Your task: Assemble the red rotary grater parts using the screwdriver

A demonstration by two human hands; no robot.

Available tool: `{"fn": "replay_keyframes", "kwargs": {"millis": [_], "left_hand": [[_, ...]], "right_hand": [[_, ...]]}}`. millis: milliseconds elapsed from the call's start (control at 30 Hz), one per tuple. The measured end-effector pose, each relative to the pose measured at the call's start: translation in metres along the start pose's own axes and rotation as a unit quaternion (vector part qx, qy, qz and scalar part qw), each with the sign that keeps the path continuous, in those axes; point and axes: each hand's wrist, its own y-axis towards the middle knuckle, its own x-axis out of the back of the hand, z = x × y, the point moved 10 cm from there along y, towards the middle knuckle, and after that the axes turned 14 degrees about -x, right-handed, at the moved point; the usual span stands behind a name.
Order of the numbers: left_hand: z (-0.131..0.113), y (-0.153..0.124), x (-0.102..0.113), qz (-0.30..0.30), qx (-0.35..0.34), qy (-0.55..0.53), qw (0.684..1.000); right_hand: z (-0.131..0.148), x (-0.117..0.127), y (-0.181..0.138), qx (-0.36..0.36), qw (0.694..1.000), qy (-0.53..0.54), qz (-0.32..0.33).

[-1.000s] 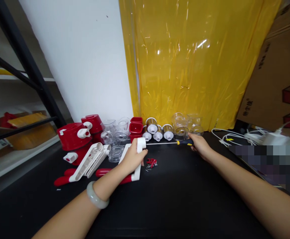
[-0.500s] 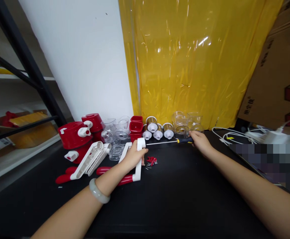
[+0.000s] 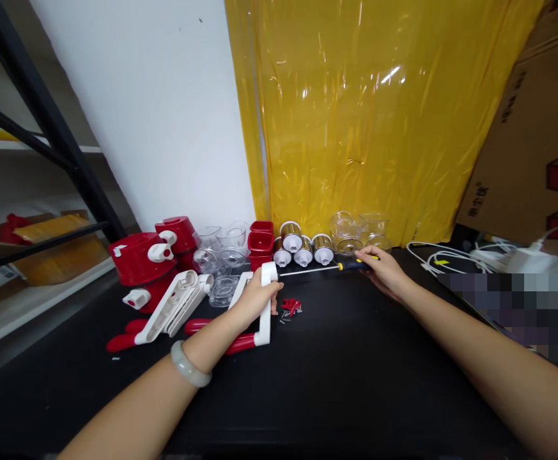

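My left hand (image 3: 255, 298) is closed round a white crank handle (image 3: 265, 326) with a red grip, holding it on the black table. A screwdriver (image 3: 350, 264) with a black and yellow handle lies level in my right hand (image 3: 378, 268), pinched by the fingers. Its long shaft points left, and the tip meets the round white end of the crank; the exact contact is hidden. Small red parts (image 3: 290, 306) and several screws (image 3: 285, 317) rest just right of my left hand. Another crank handle, partly covered by my left hand, lies behind the held one.
Red grater bodies (image 3: 142, 262) and white crank handles (image 3: 176, 300) stand at left. Along the back are clear plastic parts (image 3: 224, 291), red hoppers (image 3: 261, 241) and metal grating drums (image 3: 302, 253). White cables (image 3: 432, 257) lie at right, near a cardboard box (image 3: 503, 153).
My right fingers have shifted their hold on the screwdriver handle, now lying further over it. My left hand and the crank stay nearly in place.
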Motion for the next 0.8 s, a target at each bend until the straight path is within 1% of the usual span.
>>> {"fn": "replay_keyframes", "kwargs": {"millis": [67, 133, 233, 333, 400, 500, 667, 800], "left_hand": [[-0.001, 0.000, 0.000, 0.001, -0.007, 0.004, 1.000], [0.001, 0.001, 0.000, 0.005, -0.007, 0.020, 1.000], [0.005, 0.002, 0.000, 0.013, -0.003, 0.040, 0.999], [0.005, 0.003, -0.002, 0.022, -0.007, 0.052, 0.998], [0.003, 0.002, -0.005, 0.035, -0.014, 0.057, 0.998], [0.000, 0.001, -0.008, 0.045, -0.014, 0.052, 0.998], [0.005, -0.001, -0.004, 0.013, 0.016, -0.002, 1.000], [0.004, 0.000, -0.004, 0.011, 0.011, -0.006, 1.000]], "right_hand": [[-0.004, -0.001, 0.002, -0.011, 1.000, -0.014, 0.010], [-0.008, 0.000, 0.005, -0.017, 0.997, -0.074, 0.008], [-0.011, 0.007, 0.009, -0.024, 0.981, -0.193, -0.017], [-0.005, 0.014, 0.010, 0.003, 0.964, -0.260, -0.051], [0.001, 0.016, 0.010, 0.029, 0.960, -0.270, -0.064], [0.004, 0.018, 0.010, 0.047, 0.961, -0.262, -0.075], [0.006, 0.013, 0.009, 0.066, 0.964, -0.248, -0.066], [0.008, 0.015, 0.008, 0.071, 0.969, -0.225, -0.074]]}}
